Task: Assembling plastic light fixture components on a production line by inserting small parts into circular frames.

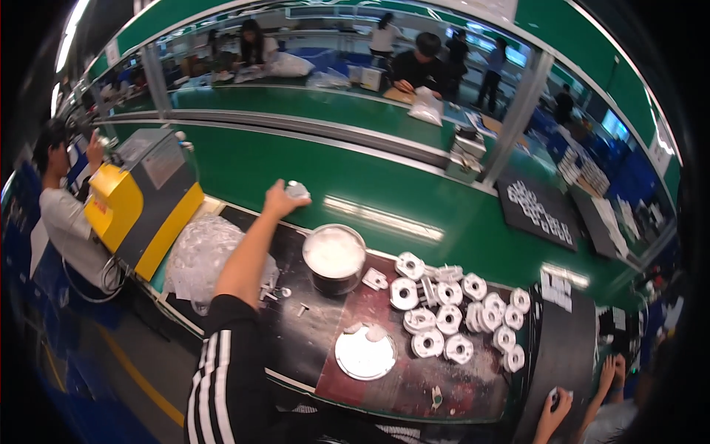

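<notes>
My left arm, in a black sleeve with white stripes, reaches forward over the green bench. My left hand [279, 202] is closed on a small whitish part [297, 191], whose exact kind I cannot make out. Nearest to it stands a round metal pot [334, 285] filled with white material. Far to the lower right, my right hand [558, 411] curls around a small pale piece [554, 397] above a black mat [558, 348]. Several white ring-shaped parts [448, 320] with central holes are clustered between the hands. A round white dish [365, 357] sits in front of the pot.
A clear plastic bag [203, 259] lies left, beside a yellow-and-grey machine [144, 200]. Another person's hands [610, 370] work at the far right. Small white pieces cover a dark board [536, 211]. Metal posts [521, 111] frame the bench. A small green item [436, 399] lies near the front.
</notes>
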Action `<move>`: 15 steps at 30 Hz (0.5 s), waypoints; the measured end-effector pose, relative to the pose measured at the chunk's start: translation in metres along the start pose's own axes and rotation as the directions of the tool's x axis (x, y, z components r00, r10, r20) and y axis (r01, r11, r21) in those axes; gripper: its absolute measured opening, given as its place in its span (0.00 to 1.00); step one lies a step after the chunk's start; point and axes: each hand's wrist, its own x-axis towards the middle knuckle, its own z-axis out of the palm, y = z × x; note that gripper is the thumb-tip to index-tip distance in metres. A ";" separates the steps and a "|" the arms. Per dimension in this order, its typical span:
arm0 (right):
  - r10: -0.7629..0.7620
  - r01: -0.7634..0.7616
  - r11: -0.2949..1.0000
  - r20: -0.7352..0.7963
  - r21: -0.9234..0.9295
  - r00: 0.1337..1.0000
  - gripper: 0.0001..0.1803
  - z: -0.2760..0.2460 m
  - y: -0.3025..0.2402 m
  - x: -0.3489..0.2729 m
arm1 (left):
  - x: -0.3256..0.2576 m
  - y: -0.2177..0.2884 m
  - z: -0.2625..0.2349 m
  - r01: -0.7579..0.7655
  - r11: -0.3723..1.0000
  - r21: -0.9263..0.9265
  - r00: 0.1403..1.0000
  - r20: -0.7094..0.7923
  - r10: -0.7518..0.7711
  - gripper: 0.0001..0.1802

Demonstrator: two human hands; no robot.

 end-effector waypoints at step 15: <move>-0.589 0.499 0.763 0.124 0.410 0.799 0.28 0.074 -0.336 0.009 | -0.296 0.217 -0.200 -0.529 0.647 -0.549 0.688 0.169 0.706 0.22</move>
